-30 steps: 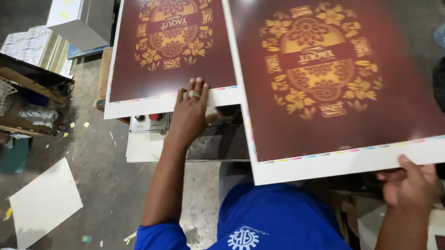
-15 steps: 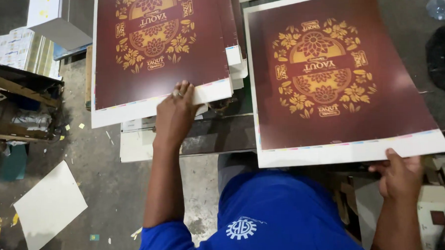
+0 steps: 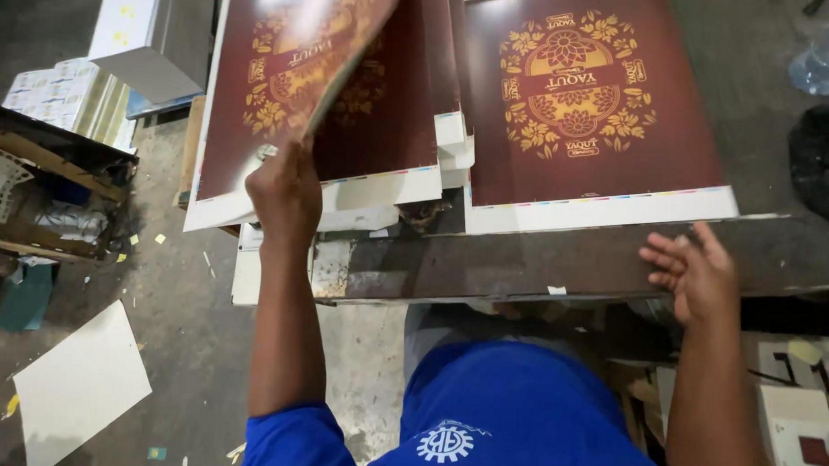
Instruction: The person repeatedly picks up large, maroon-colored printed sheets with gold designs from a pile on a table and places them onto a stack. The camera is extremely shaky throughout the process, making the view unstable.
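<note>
Left hand grips a lifted maroon sheet off the stack; right hand hovers open.

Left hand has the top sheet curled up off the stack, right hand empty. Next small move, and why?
Probably bring the right hand across to catch the lifted sheet. The left hand grips only its near edge, so it bows over the stack, while the right hand is open at the bench edge.

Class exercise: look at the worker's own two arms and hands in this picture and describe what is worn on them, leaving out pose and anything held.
Both arms are bare below short blue sleeves of a shirt with a white gear-shaped emblem. The left hand and right hand wear no gloves. No ring or watch can be made out now.
</note>
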